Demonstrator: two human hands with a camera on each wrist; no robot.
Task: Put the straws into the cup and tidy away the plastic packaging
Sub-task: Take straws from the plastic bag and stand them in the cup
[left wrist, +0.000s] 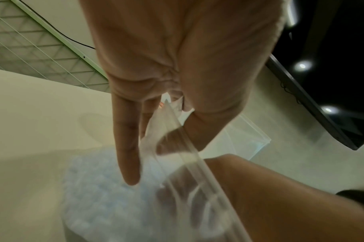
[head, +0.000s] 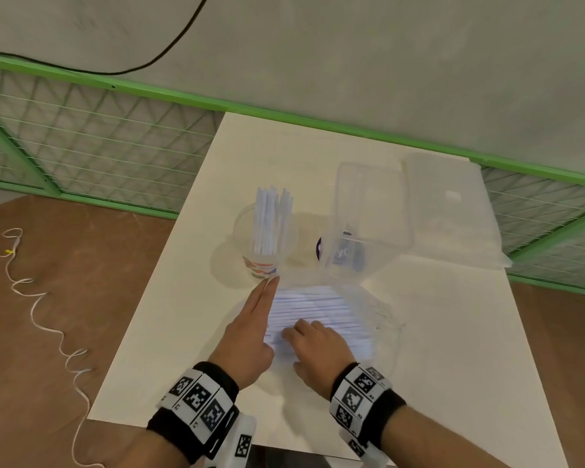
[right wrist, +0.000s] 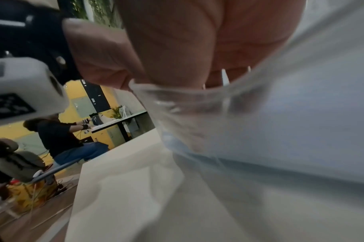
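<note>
Behind both hands, a clear bin flanks the cup

Head high; wrists close on bag

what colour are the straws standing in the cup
White, perhaps faintly bluish. The straws stand bunched in the clear cup; the head view shows them best.

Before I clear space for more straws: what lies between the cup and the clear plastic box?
In the head view, a bare strip of table separates the cup from the clear plastic box; a purple-edged thing peeks out at the box's near corner.
</note>
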